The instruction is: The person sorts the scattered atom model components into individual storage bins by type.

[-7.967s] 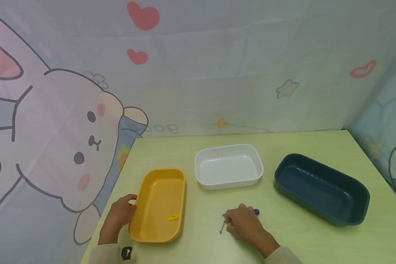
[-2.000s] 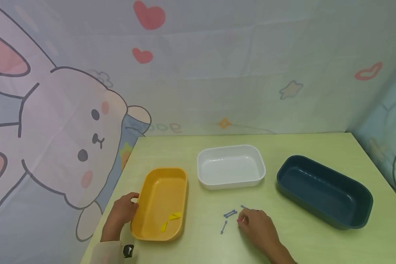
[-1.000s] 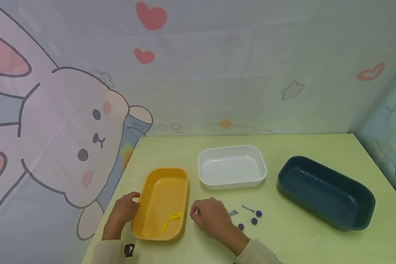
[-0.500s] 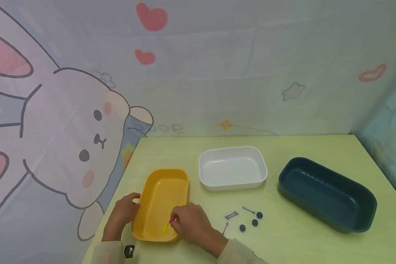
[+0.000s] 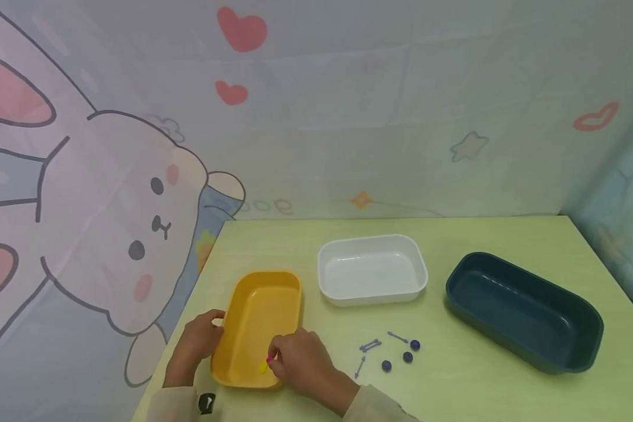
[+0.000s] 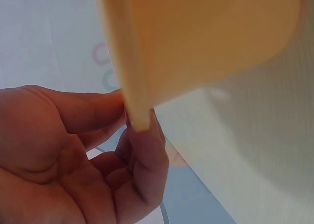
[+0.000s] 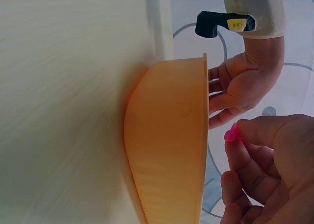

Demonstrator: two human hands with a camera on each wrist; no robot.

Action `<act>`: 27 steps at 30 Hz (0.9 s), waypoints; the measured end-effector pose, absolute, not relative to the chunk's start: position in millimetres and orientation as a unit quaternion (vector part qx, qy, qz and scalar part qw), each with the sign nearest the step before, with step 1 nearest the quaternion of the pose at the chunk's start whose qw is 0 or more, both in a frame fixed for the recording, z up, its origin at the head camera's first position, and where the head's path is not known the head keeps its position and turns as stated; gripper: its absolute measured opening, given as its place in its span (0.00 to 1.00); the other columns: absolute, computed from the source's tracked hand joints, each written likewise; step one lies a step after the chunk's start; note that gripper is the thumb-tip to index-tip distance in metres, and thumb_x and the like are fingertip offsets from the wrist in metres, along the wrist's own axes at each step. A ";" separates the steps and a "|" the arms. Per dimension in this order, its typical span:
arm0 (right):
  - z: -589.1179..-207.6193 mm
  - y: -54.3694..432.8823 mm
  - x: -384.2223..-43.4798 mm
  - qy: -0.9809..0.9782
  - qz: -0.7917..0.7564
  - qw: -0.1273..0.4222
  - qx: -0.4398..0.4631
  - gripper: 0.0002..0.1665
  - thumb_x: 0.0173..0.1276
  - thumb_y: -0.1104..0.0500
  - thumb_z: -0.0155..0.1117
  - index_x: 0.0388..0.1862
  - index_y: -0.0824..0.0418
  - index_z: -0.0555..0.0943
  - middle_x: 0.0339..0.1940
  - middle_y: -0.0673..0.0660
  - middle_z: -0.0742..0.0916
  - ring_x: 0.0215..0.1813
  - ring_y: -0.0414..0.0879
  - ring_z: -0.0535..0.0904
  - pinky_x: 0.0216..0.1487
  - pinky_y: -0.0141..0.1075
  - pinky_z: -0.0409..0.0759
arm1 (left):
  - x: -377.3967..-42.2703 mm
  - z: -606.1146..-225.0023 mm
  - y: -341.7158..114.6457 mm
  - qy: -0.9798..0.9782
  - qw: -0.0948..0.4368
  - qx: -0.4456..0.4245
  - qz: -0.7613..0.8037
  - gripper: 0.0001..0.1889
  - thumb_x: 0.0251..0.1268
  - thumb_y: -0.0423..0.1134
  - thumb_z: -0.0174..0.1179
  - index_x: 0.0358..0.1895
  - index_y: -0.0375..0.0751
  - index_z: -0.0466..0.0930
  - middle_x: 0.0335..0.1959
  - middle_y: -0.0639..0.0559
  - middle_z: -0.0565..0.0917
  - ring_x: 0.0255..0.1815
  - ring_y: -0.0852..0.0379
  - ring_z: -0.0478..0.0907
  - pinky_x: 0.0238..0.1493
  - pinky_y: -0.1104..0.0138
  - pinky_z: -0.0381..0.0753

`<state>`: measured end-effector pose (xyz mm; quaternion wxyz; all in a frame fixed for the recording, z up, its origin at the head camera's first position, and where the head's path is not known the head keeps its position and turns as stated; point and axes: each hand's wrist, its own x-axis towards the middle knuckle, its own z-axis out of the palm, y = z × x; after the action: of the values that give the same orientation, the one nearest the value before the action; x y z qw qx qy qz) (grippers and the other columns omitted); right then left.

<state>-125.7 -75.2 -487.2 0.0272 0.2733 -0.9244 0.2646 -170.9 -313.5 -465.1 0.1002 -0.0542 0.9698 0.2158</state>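
Note:
My left hand (image 5: 199, 339) pinches the left rim of a yellow tray (image 5: 258, 305); in the left wrist view its thumb and fingers (image 6: 147, 155) lie on both sides of the rim. My right hand (image 5: 303, 360) is over the tray's near right side. Between its thumb and index finger it pinches a small bright pink piece (image 7: 232, 132), whose kind I cannot tell. A flat yellow piece (image 5: 263, 367) lies on the tray floor just below; the other yellow pieces there are hidden by the right hand.
Several purple rods with knobbed ends (image 5: 370, 345) and round purple balls (image 5: 408, 357) lie on the table right of my right hand. A white tray (image 5: 371, 272) stands behind them, and a dark blue tray (image 5: 522, 313) to the right. A printed curtain (image 5: 316, 117) hangs behind the table.
Another yellow piece lies in the yellow tray since 8 s ago. My right hand has carried the pink piece left from among the purple pieces to over the tray. The left hand stays put.

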 end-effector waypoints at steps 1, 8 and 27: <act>-487.5 -75.3 -125.3 -0.925 0.263 0.029 0.274 0.03 0.64 0.49 0.71 0.31 0.45 0.87 0.17 0.37 0.78 0.26 0.35 0.67 0.33 0.29 0.65 | -170.6 -465.0 -313.3 0.970 0.100 -0.054 0.216 0.19 0.70 0.30 0.53 0.61 0.29 0.77 0.45 0.33 0.88 0.40 0.45 0.86 0.41 0.53 0.84; -489.3 -75.0 -123.9 -0.924 0.265 0.028 0.276 0.02 0.63 0.51 0.71 0.31 0.45 0.87 0.16 0.37 0.77 0.25 0.35 0.66 0.31 0.28 0.63 | -170.0 -464.9 -312.4 0.966 0.103 -0.060 0.229 0.19 0.70 0.30 0.53 0.62 0.29 0.77 0.44 0.34 0.88 0.38 0.47 0.86 0.38 0.55 0.84; -491.0 -64.2 -122.6 -0.926 0.273 0.038 0.260 0.01 0.60 0.53 0.70 0.30 0.46 0.87 0.19 0.37 0.79 0.27 0.35 0.67 0.31 0.27 0.63 | -172.0 -466.1 -312.9 0.966 0.101 -0.061 0.230 0.19 0.69 0.30 0.52 0.61 0.29 0.77 0.44 0.33 0.88 0.39 0.46 0.86 0.39 0.54 0.84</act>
<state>-122.6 -64.2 -491.0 0.0376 0.2598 -0.9256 0.2728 -172.0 -312.9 -466.1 0.1014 -0.0607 0.9661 0.2295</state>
